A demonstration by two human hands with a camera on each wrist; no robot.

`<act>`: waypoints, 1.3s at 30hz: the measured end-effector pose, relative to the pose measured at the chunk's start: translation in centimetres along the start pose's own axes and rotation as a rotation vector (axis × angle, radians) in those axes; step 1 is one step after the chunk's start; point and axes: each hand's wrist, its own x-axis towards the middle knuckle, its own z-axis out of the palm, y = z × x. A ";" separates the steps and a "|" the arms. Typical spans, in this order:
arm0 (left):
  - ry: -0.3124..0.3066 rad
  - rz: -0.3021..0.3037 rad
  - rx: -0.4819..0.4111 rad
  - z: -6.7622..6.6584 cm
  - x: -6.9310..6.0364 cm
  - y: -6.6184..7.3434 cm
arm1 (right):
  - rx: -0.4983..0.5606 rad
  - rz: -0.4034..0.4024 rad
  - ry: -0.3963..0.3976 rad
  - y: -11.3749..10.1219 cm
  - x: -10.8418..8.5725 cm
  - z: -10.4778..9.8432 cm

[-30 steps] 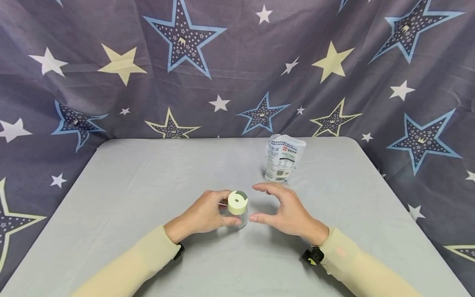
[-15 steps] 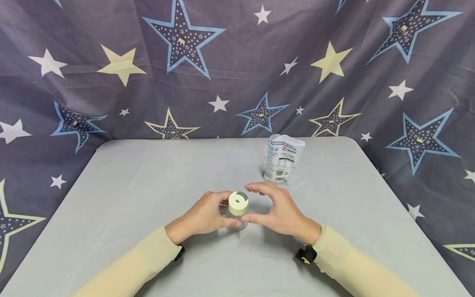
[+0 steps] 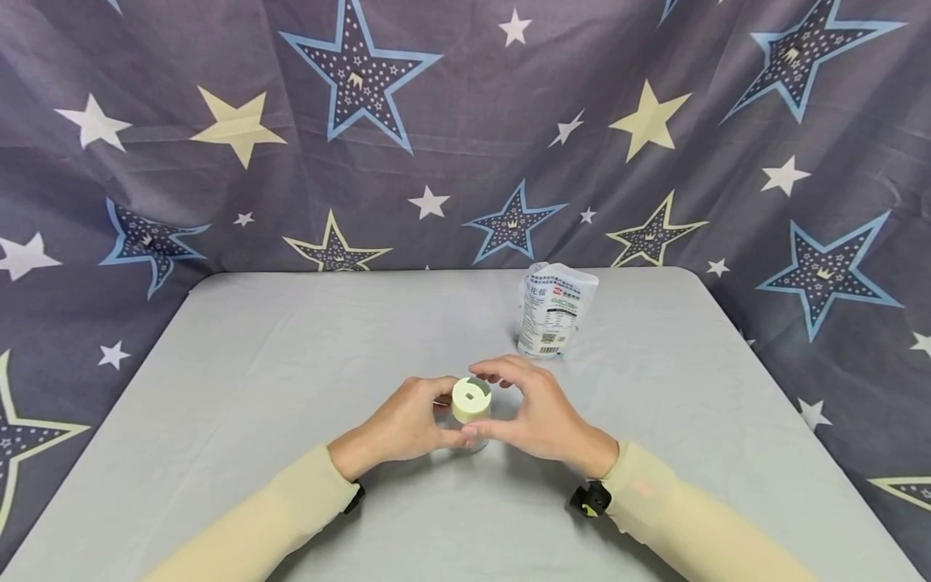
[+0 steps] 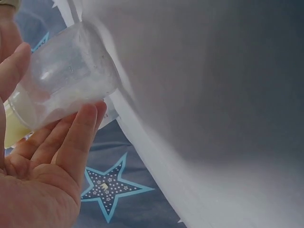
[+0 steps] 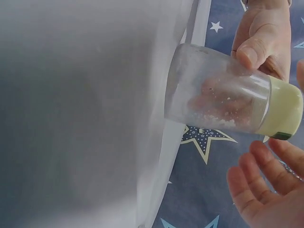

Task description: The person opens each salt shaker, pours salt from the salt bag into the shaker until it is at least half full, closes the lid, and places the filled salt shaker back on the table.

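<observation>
A clear seasoning jar (image 5: 204,85) with a pale yellow cap (image 3: 471,398) stands on the table in front of me. White grains cling to its inner wall. My left hand (image 3: 403,424) grips the body from the left, thumb in front and fingers behind, as the left wrist view shows too. Around the cap's right side comes my right hand (image 3: 538,416), its thumb near the cap's front and its fingers spread at the back. In the right wrist view those fingers (image 5: 256,175) lie apart from the cap; whether the thumb touches cannot be told.
A white printed pouch (image 3: 556,311) stands upright on the table behind the right hand. The table has a grey cloth (image 3: 291,339). Behind it hangs a dark curtain (image 3: 465,97) with stars.
My right hand has moved left, up to the jar's cap, and the gap between them has narrowed. The left hand keeps its grip; the jar has shifted very slightly right.
</observation>
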 end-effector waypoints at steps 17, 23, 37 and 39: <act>0.007 -0.013 0.033 0.2 0.0 0.2 | -0.010 0.038 0.025 -0.4 0.2 0.5; 0.001 -0.024 0.020 0.1 0.0 0.2 | -0.006 0.051 0.020 -0.4 0.2 0.5; -0.056 -0.058 0.025 0.3 -0.1 0.2 | 0.026 0.066 0.022 -0.5 -0.1 0.2; -0.067 -0.058 0.030 0.3 -0.1 0.1 | 0.031 0.070 0.022 -0.5 -0.2 0.1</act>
